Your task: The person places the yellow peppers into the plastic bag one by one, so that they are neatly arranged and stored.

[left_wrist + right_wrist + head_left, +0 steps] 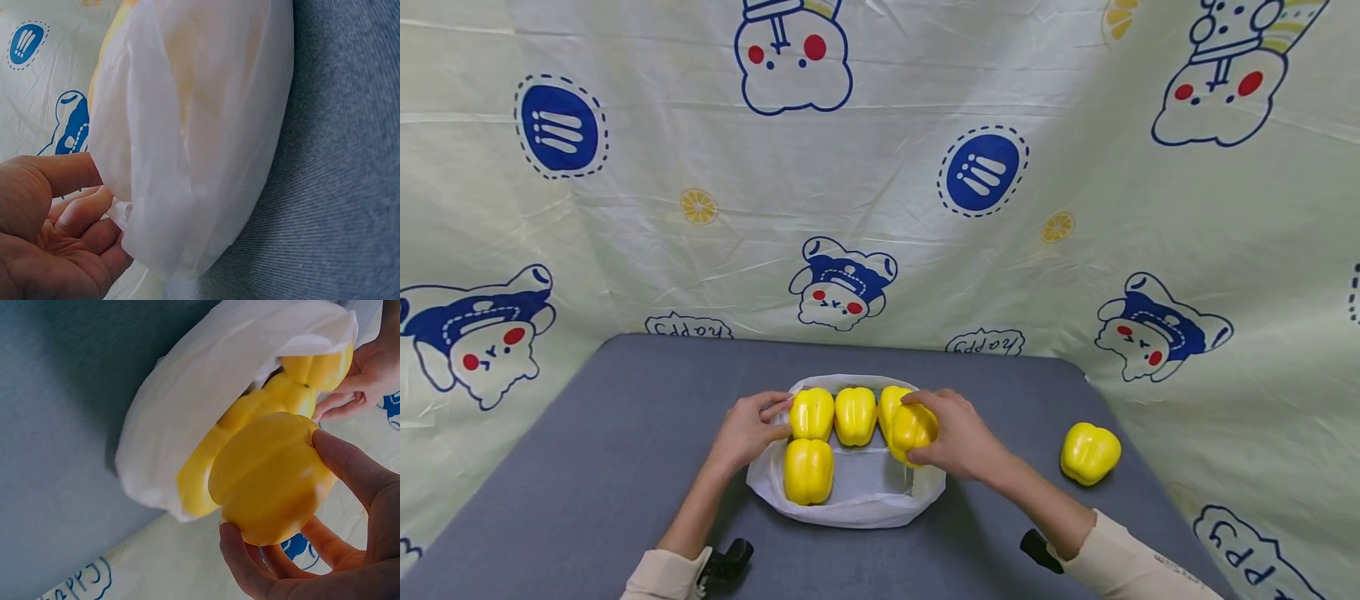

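Note:
A white plastic bag lies spread wide, with several yellow bell peppers in it: two along its far side, one at the near left, and another at the far right, partly hidden. My right hand holds a yellow bell pepper over the bag's right part, thumb on one side and fingers on the other. At the bag's left edge, my left hand grips the thin white rim, its fingers curled beside the far left pepper.
One more yellow bell pepper rests on the grey table, right of the bag near the table's right edge. Behind and beside the table hangs a pale printed sheet. Dark wrist straps show at both sleeves.

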{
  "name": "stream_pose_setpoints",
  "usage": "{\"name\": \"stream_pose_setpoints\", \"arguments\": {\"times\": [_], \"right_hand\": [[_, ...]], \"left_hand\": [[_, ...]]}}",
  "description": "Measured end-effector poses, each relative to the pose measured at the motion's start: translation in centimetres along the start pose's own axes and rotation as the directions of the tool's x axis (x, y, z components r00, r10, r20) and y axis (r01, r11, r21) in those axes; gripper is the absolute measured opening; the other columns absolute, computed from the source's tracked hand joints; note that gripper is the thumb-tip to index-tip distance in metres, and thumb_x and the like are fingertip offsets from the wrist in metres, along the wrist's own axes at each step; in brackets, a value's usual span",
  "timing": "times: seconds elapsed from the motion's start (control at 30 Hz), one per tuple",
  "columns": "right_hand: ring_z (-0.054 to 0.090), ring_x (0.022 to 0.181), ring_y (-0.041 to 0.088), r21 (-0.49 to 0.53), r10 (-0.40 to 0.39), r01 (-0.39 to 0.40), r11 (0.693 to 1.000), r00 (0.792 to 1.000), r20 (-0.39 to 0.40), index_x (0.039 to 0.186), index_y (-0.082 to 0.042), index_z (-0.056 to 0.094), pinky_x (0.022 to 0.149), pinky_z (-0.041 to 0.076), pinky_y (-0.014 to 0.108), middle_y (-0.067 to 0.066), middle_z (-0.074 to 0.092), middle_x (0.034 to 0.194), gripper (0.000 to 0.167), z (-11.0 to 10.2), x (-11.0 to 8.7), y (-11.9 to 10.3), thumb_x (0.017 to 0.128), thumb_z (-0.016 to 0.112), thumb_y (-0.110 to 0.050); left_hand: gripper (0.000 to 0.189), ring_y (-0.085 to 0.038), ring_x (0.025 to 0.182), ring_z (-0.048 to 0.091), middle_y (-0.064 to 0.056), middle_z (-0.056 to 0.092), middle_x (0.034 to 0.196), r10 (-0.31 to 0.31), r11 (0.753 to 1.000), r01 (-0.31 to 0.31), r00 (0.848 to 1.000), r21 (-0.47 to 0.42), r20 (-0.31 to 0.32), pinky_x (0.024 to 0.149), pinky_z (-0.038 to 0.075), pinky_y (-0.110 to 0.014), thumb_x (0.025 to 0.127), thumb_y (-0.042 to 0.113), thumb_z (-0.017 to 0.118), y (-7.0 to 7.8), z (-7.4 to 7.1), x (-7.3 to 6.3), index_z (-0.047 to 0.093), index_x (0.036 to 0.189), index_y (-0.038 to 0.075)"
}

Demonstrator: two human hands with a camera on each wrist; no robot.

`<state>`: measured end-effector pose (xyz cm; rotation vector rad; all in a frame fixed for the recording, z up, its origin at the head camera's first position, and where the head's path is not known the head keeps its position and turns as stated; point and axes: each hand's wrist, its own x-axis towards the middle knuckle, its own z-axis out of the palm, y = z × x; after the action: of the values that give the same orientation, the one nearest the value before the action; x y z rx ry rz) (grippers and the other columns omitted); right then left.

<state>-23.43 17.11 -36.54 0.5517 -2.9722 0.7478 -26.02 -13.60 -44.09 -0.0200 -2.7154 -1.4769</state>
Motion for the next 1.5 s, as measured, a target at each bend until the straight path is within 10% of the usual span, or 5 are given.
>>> {"name": "stream_pose_setpoints", "arguments": {"times": [1.5], "right_hand": [[0.054, 0.108, 0.025, 0.001, -0.251, 0.254, 0.967, 0.953, 0.168, 0.127, -0.011, 0.07, 0.094, 0.047, 0.042, 0.008, 0.065, 0.121, 0.065, 6.1, 0.9, -3.3, 0.066, 0.09, -0.007]], "left_hand": [[0.046, -0.032, 0.126, 0.063, -0.012, 0.072, 0.126, 0.016, 1.0, -0.016, 1.0, -0.026, -0.005, 0.105, 0.047, -0.051, 0.087, 0.005, 0.071, 0.4, 0.0, -0.3, 0.065, 0.133, 0.002]]}}
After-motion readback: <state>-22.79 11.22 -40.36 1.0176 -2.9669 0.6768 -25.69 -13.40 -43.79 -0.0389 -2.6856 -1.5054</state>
